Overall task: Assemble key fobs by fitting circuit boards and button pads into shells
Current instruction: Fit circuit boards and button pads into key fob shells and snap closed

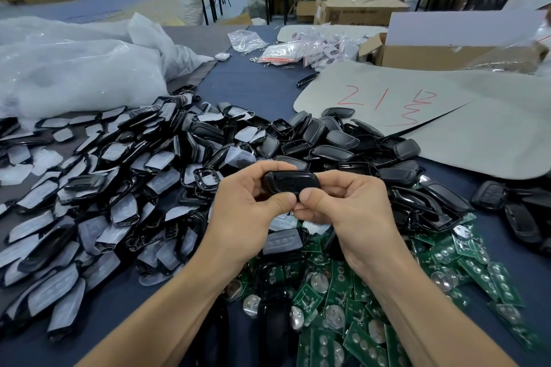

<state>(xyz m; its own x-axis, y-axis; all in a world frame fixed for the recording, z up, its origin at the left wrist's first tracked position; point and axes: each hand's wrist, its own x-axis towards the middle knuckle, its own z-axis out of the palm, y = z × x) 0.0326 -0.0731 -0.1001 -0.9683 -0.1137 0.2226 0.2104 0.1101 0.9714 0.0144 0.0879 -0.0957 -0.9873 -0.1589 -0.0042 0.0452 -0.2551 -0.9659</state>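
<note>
A black key fob point(290, 181) is held above the table between both hands, lying sideways. My left hand point(250, 202) grips its left end, thumb pressed along the lower edge. My right hand point(348, 205) grips its right end, thumb meeting the left thumb under the fob. What is inside the fob is hidden. Below the hands lies a heap of green circuit boards point(357, 307). To the left spreads a pile of black front frames with translucent button pads point(113, 188). Behind the hands is a pile of black back shells point(337, 143).
Several closed black fobs point(518, 211) lie at the right. A grey sheet with red writing point(417, 110) and a cardboard box point(447, 50) sit behind them. White plastic bags point(74, 74) fill the far left. Small bagged parts point(298, 50) lie at the back.
</note>
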